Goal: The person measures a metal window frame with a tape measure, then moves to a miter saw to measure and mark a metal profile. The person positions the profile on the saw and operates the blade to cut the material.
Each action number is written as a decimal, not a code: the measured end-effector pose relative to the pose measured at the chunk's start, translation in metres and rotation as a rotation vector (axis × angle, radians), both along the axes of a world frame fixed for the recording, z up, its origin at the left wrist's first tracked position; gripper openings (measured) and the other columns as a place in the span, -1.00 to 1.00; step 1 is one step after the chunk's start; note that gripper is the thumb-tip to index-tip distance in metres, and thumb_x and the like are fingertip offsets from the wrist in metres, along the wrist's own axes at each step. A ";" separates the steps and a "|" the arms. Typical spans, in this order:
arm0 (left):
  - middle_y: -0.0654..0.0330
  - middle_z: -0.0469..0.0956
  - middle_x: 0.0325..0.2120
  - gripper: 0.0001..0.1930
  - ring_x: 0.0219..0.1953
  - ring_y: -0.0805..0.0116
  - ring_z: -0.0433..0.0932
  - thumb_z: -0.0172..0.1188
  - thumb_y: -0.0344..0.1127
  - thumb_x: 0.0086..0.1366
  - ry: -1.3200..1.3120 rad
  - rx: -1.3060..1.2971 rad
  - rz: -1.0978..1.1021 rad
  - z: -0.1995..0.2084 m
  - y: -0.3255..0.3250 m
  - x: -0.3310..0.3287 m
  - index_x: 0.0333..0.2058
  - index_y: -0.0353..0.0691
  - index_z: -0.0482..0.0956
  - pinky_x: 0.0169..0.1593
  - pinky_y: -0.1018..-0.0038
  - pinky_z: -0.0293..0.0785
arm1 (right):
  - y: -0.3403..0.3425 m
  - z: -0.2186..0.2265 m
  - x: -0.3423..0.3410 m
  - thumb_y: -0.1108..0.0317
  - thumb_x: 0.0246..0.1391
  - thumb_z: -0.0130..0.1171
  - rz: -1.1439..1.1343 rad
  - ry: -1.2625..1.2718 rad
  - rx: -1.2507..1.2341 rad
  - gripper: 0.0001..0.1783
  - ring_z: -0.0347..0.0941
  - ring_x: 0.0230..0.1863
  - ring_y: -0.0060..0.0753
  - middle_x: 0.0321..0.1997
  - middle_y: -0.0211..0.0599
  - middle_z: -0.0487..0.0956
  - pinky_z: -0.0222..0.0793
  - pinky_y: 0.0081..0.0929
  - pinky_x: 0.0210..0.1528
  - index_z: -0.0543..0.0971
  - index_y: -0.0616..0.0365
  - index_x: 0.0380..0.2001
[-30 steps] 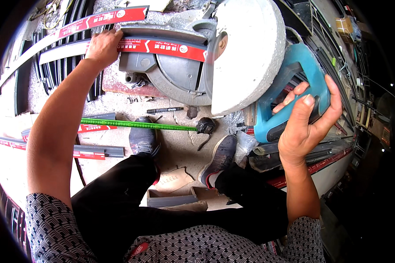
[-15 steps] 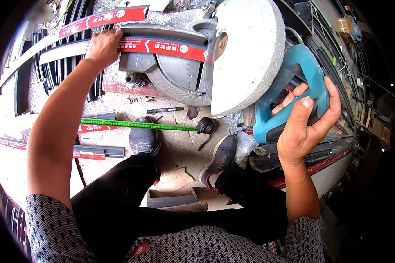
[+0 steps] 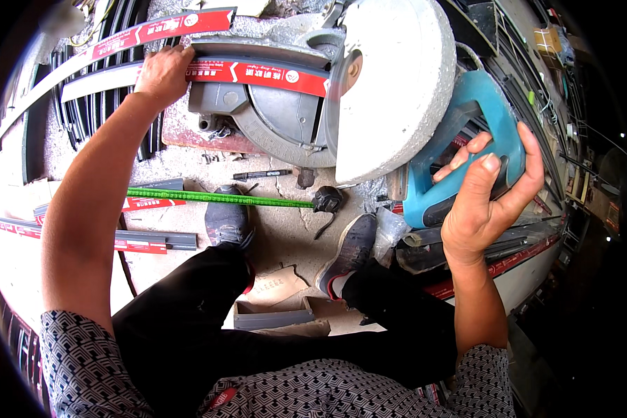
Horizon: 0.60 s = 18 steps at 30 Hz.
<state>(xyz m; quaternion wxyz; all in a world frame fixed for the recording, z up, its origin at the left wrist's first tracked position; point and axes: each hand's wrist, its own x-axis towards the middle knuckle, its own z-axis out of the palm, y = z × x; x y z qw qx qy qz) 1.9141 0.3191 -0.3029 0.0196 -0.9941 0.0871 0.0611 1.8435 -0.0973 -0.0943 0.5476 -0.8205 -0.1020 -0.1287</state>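
Note:
A miter saw with a dusty white blade guard (image 3: 404,90) and a grey round base (image 3: 285,115) stands ahead of me. Across its base lies a long profile strip (image 3: 258,75) with red printed film, its right end at the blade guard. My left hand (image 3: 164,75) grips this strip at the left end of the saw's fence, fingers curled over it. On the right, my right hand (image 3: 477,191) is wrapped round the saw's blue handle (image 3: 498,118); some fingers pass through the handle's opening. The guard hides the blade's lower part.
A second red-filmed strip (image 3: 174,28) lies behind the first. On the floor are a tape measure (image 3: 327,200) with its green blade drawn out left, a black marker (image 3: 261,175), cut profile pieces (image 3: 146,242) and a grey open channel (image 3: 273,317). My shoes (image 3: 228,216) stand near the tape.
The saw's guard and handle have shifted very slightly to the right, with my right hand still on the handle. My left hand and the strip keep their place.

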 end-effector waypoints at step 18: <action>0.14 0.59 -0.05 -0.68 0.12 0.12 0.54 0.17 -0.48 0.21 -0.015 -0.005 -0.005 -0.001 -0.001 0.000 -0.03 -0.16 0.54 0.18 0.04 0.42 | 0.000 -0.002 -0.001 0.44 0.37 0.01 -0.009 -0.009 -0.009 -0.45 0.39 -0.40 -0.58 -0.13 -0.21 0.49 0.51 -0.60 -0.47 0.10 0.22 0.33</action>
